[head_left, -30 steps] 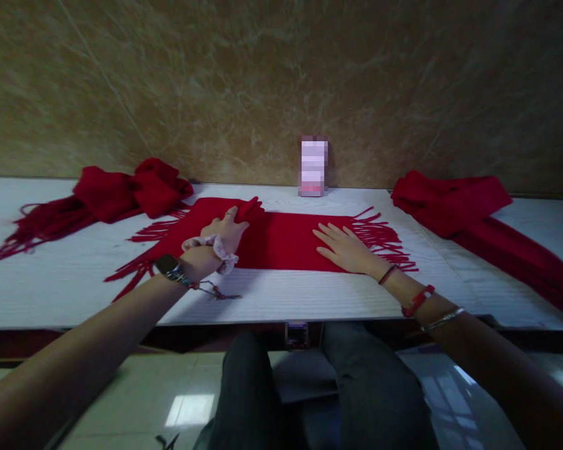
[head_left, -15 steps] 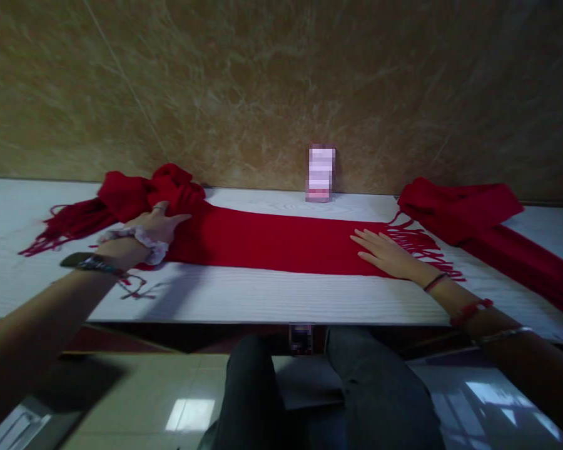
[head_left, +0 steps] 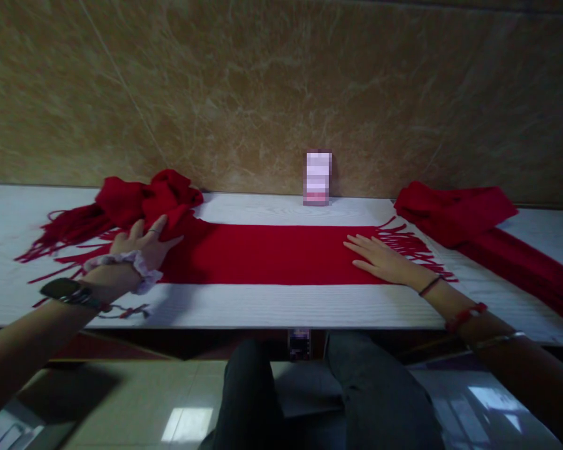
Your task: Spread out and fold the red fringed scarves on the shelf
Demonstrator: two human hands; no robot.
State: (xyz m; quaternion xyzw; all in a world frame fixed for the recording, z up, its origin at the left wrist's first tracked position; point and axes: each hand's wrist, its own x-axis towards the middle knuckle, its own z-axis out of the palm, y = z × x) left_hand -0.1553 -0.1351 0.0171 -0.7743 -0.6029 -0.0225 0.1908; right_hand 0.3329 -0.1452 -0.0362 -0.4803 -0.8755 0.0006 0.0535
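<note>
A red scarf (head_left: 267, 254) lies flat across the white table, its right-hand fringe spread out. My left hand (head_left: 143, 247), fingers apart, rests on the scarf's left end, with fringe strands showing around the wrist. Flat on the scarf near its right fringe is my right hand (head_left: 378, 257), its fingers stretched out. Just behind my left hand sits a crumpled red scarf (head_left: 145, 199) with its tassels trailing left. Another red scarf (head_left: 455, 215) lies folded to the right and runs off the right side of the view.
The white table (head_left: 263, 307) is a narrow strip against a brown marbled wall (head_left: 263, 94). A blurred upright pink-white object (head_left: 317, 178) leans at the wall, behind the scarf. My legs (head_left: 380, 387) are below the front edge.
My left hand has moved left and toward me; more left-hand fringe shows. The flat scarf's front and back edges look straighter. My right hand remains flat near the right fringe.
</note>
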